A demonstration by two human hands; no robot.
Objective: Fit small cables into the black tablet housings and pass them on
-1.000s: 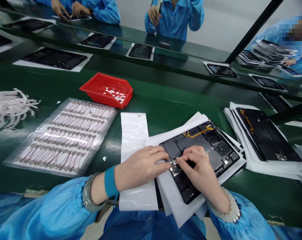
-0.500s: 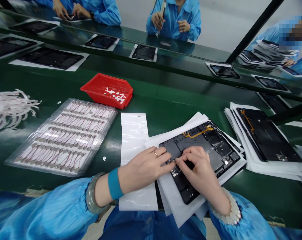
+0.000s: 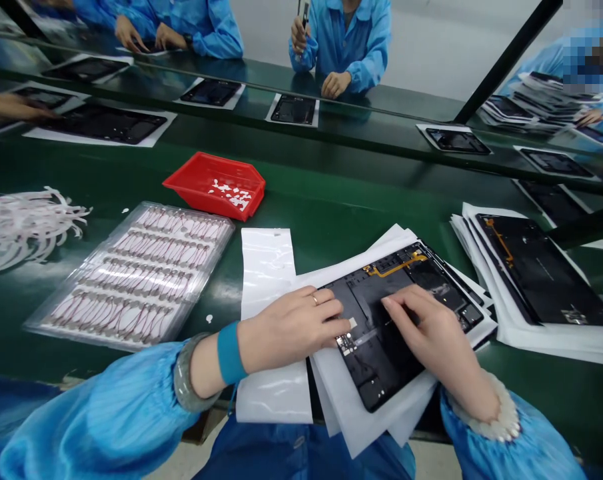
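Observation:
A black tablet housing [image 3: 384, 370] lies at a slant on white sheets in front of me, with an orange flex cable [image 3: 396, 267] along its far edge. My left hand [image 3: 298, 323] has its fingers curled over the housing's left edge, beside a small circuit board [image 3: 347, 343]. A pale ribbon strip [image 3: 366, 338] runs from that board. Above the middle of the housing is my right hand [image 3: 434, 330], thumb and forefinger pinched together. Whatever that pinch may hold is too small to make out.
Left of a white paper strip [image 3: 266, 267] is a clear tray [image 3: 131, 280] of small round parts with red wires. Behind it stands a red bin [image 3: 216, 183] with white bits. At right lies a stack of housings [image 3: 541, 267]. Co-workers sit beyond the raised shelf [image 3: 361, 130].
My right hand has moved right, away from the left hand, exposing the small board and ribbon strip. My left hand stays at the housing's left edge.

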